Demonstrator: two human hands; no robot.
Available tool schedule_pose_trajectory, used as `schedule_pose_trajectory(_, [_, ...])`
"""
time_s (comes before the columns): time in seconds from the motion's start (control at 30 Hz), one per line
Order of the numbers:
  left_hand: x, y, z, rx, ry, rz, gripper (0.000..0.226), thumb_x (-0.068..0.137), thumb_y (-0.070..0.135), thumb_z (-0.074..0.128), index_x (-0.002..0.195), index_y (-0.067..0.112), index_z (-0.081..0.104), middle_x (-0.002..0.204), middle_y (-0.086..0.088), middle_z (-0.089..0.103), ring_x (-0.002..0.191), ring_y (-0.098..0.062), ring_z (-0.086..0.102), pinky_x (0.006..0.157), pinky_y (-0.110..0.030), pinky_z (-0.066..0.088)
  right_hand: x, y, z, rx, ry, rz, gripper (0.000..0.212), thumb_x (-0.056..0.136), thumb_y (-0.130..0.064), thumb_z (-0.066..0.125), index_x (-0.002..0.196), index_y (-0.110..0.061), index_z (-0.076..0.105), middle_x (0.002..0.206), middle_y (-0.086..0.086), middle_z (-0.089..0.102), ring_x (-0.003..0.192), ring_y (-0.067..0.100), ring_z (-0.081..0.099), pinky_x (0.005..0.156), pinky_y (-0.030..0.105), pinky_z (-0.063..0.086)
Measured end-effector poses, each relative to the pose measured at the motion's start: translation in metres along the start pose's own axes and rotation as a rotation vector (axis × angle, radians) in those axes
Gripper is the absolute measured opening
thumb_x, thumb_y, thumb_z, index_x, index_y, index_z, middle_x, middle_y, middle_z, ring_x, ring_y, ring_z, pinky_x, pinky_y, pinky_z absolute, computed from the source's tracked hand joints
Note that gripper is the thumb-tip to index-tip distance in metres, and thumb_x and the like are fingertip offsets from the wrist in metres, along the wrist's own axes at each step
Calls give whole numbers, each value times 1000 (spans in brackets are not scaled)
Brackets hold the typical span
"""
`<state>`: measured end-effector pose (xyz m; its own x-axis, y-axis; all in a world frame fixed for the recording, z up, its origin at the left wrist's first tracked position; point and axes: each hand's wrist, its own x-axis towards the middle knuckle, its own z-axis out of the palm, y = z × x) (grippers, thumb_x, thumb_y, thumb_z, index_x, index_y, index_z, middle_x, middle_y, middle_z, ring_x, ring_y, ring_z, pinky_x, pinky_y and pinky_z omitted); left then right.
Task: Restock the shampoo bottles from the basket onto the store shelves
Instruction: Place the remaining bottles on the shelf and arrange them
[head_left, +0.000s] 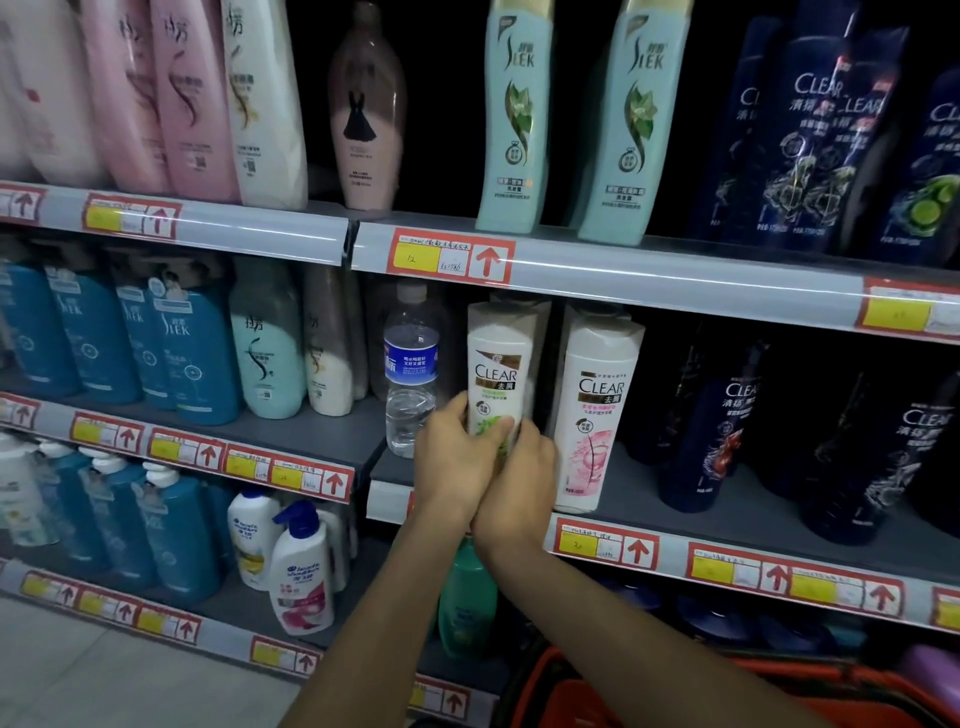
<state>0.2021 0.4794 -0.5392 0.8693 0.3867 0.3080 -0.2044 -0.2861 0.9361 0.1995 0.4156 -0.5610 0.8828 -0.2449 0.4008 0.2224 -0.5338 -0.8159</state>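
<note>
A white shampoo bottle (500, 364) stands upright at the front of the middle shelf (644, 488). It is tall, with a flat flip cap. Its label reads CLEAR in dark letters over a brown band, with green leaves printed lower down. The left hand (451, 460) and right hand (522, 480) both curl round its lower part, pressed close together and hiding its base. A clear water bottle (411, 374) stands just to its left and a matching white bottle with pink flowers (597, 405) just to its right. An orange basket (649, 696) sits low at the right.
</note>
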Motion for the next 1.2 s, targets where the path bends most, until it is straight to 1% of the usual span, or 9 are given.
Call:
schedule_pose_trajectory(0.13, [-1,1,-2,40,-41,17,31,92,25,75,123,28,69,111,11,76,100,-6,71,78,-17,52,-3,-4,-1,-62,4,24,27,104,-29,52,128,-17,52,118,4,52,108,20,56,87,36,51])
schedule_pose_trajectory(0.3, [-4,3,0,30,-48,-5,31,92,28,75,123,29,69,107,7,77,95,-7,72,79,-23,57,1,-9,-4,-90,-6,41,26,103,-26,55,126,-14,52,121,8,55,109,22,57,84,33,48])
schedule_pose_trajectory(0.43, [-2,6,-4,1,-58,-63,29,95,14,72,119,29,68,89,8,73,77,-1,67,61,-10,49,2,-7,-7,-70,-49,41,28,102,-22,55,129,-14,52,120,8,57,105,24,59,83,35,49])
schedule_pose_trajectory(0.57, [-8,-1,-11,6,-19,-159,33,96,4,66,125,19,69,88,4,72,83,-11,68,83,-35,59,-2,-9,-17,-92,-77,42,39,96,-13,59,132,-17,48,117,7,60,102,25,62,84,41,54])
schedule_pose_trajectory(0.63, [-10,-4,-11,9,-20,-183,35,97,4,64,128,20,69,92,-1,76,86,-16,72,85,-42,62,-8,-11,-21,-110,-73,58,48,95,-11,60,139,-17,44,118,7,61,104,26,63,85,39,53])
schedule_pose_trajectory(0.83, [-13,-6,-10,-98,-70,-213,47,99,-4,53,124,32,70,95,6,81,95,-15,76,91,-47,61,-18,-8,-15,-30,-103,55,66,89,-6,62,149,-24,39,122,3,61,104,19,63,90,39,56])
schedule_pose_trajectory(1.0, [-14,-2,-20,-179,-133,-271,48,96,-9,53,129,24,67,105,-2,80,103,-20,75,98,-47,58,-16,-4,-13,-2,-128,67,73,86,4,58,150,-25,38,128,3,59,110,21,62,94,43,56])
schedule_pose_trajectory(1.07, [-16,3,-24,-189,-165,-286,49,95,-11,56,133,19,65,109,-2,78,103,-19,74,97,-41,59,-16,-5,-20,-13,-174,60,74,87,6,55,153,-23,35,132,5,56,115,25,61,97,44,54])
schedule_pose_trajectory(1.2, [-30,16,-33,-105,-207,-311,46,94,-14,57,134,9,62,116,-7,74,103,-21,71,68,-16,57,-18,-4,-41,-59,-270,45,69,85,7,58,145,-23,44,128,5,59,116,26,61,98,40,54])
